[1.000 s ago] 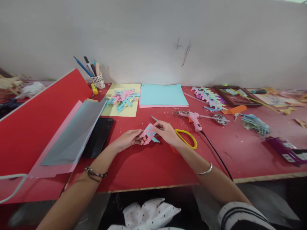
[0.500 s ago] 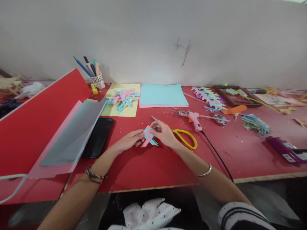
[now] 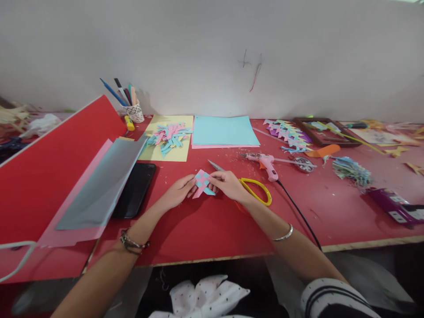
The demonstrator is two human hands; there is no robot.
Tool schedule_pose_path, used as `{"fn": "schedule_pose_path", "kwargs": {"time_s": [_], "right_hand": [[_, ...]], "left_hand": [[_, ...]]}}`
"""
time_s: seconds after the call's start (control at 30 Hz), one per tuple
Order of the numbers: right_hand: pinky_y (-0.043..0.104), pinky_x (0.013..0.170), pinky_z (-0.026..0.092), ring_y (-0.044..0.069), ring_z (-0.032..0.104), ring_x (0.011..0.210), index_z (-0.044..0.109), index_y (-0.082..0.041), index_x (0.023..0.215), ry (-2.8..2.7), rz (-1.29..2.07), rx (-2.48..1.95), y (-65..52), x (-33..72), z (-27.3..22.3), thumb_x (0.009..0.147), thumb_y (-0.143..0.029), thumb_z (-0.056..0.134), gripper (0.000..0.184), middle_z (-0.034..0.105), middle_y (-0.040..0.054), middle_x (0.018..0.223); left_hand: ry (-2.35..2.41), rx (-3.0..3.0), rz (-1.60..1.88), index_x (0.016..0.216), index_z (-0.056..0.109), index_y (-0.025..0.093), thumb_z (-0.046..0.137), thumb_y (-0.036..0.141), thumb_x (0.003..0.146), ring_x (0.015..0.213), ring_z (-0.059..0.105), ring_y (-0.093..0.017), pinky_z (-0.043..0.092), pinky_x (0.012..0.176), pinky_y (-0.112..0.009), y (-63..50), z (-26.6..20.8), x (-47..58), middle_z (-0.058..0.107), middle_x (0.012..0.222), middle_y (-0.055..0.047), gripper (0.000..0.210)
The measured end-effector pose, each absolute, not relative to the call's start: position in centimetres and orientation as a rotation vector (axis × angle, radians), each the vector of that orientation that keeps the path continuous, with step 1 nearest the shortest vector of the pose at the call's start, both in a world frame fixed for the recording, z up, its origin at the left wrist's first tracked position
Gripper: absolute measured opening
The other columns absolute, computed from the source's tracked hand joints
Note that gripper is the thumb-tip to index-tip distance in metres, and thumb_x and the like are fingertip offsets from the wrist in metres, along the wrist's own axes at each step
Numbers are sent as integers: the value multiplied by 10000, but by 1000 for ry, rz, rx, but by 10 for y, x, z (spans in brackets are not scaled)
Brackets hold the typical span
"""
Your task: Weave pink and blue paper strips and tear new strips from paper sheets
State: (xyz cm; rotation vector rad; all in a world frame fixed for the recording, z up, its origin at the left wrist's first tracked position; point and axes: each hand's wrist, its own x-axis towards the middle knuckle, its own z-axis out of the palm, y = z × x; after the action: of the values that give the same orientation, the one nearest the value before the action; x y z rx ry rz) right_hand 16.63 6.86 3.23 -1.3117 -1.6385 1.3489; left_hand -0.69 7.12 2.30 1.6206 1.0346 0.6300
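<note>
Between my two hands is a small woven paper piece in pink and light blue, checkered on top, with a pink tail and a blue tail hanging below. My left hand pinches its left edge. On the opposite edge, the fingers of my right hand are closed on it. A pair of scissors with yellow handles lies on the table, partly hidden by my right hand and forearm; its blade tip shows past the fingers.
Beyond my hands lie a pile of paper strips on a yellow sheet and blue sheets. A pink glue gun with a black cord rests at right. A phone and leaning papers stand left. A purple power strip sits far right.
The woven piece has turned and its checkered face now shows more fully. My right fingers have shifted down to its right edge; the left hand stays on the left edge.
</note>
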Motion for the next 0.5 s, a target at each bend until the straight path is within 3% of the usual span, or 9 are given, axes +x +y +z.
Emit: {"fn": "schedule_pose_path", "kwargs": {"time_s": [0.2,0.4,0.5], "right_hand": [[196,499,436,62,505,439,535,-157,594,-1617,1372,-1300,68,166,32,749,-316,517,223,548,-31,508],[204,488,450,79,544,483,582,-138,756,-1605,1447,-1304,68,167,27,725,-331,561,197,607,2,593],[205,473,449,80,550,460,590,-132,690,-1657,1522,-1281,67,166,28,728,-349,555,223,622,23,580]], "left_hand": [[1029,1639,645,648,383,200,328,437,783,438,324,-77,292,448,-208,69,23,-5,337,501,76,278],[1060,1671,699,638,364,203,303,409,807,421,348,-69,304,459,-203,68,25,-6,376,489,77,274],[1071,1665,715,659,381,198,301,409,807,411,372,-64,318,454,-201,68,26,-6,427,516,69,269]]}}
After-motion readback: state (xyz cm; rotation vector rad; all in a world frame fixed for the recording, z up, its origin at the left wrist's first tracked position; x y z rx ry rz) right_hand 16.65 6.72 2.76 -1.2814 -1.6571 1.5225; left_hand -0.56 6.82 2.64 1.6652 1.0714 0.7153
